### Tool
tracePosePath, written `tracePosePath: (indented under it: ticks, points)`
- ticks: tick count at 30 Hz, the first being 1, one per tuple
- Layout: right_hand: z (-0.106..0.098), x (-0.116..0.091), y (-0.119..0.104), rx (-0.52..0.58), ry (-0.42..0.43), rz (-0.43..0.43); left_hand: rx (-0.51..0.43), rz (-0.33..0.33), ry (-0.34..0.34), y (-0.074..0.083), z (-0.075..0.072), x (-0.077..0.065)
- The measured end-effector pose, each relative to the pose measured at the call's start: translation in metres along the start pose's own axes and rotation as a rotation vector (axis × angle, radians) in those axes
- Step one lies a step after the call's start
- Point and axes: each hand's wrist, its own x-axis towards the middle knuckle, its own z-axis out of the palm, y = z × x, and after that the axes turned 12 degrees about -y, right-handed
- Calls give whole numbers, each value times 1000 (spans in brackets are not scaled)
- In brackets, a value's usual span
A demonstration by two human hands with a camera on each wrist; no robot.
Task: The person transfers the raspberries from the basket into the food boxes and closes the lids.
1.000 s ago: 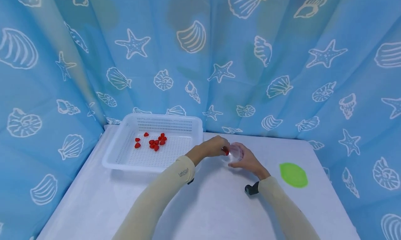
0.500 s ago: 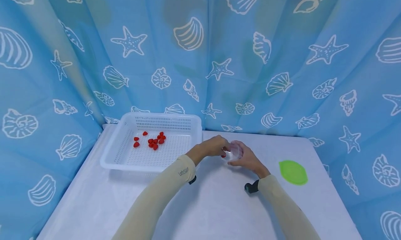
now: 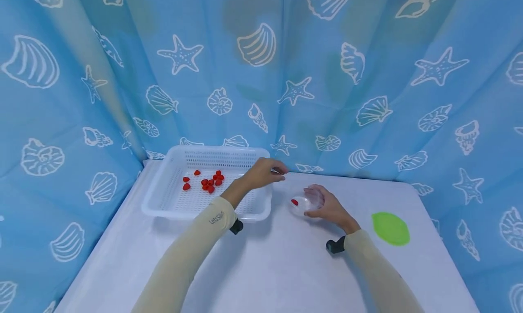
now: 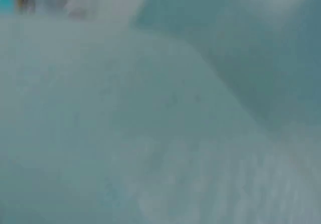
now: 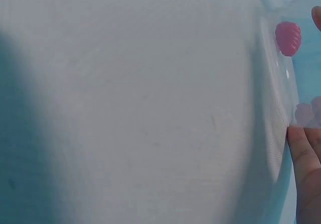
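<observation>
Right hand (image 3: pixel 330 209) curled round a transparent cup (image 3: pixel 303 207), left hand (image 3: pixel 263 173) above the basket (image 3: pixel 163 214)

Head view: the right grip is bent about the cup's right side, fingers at the far edge and thumb at the near one. A single raspberry (image 3: pixel 294 202) shows red at the cup's left side; whether the cup leans or stands upright is hard to tell. The left grip is relaxed, thumb and fingers near each other, with nothing visible between them. It hangs over the basket's right back corner, fingertips past the rim and apart from the cup; its forearm crosses above the front rim.

Inside the basket, near its back and left, lie more raspberries (image 3: pixel 210 189), some clustered, three set off to the left. The basket stands near the desk's (image 3: pixel 278 267) back edge, close to the blue curtain (image 3: pixel 253 122). A strip of white cloth separates basket from cup, and a broader stretch runs from the cup towards the front. Near the right edge lies a green leaf-shaped mat (image 3: pixel 391 229), beyond the right sleeve (image 3: pixel 367 258).

Left wrist view: blurred pale surfaces only; the grip's state cannot be told from it.

Right wrist view: fingers enter at the right border, touching the cup's transparent wall, where the single raspberry shows higher up. White cloth fills most of the rest.
</observation>
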Motion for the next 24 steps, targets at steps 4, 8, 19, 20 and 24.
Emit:
tracePosePath:
  ticks: [4, 8, 19, 20, 24]
  points:
    - [-5, -5, 0, 6, -5, 19, -41, -58, 84, -15, -26, -18]
    - [-9, -7, 1, -12, 6, 35, -23, -104, 100, -30, -46, -36]
    - [-4, -5, 3, -32, -6, 36, 253, -312, -191, -50, -95, -64]
    - [-3, -4, 3, -40, -5, 32, 269, -335, -209, -51, -97, -65]
    - [0, 1, 0, -42, -3, 7, 274, -412, -240, -65, -102, -69]
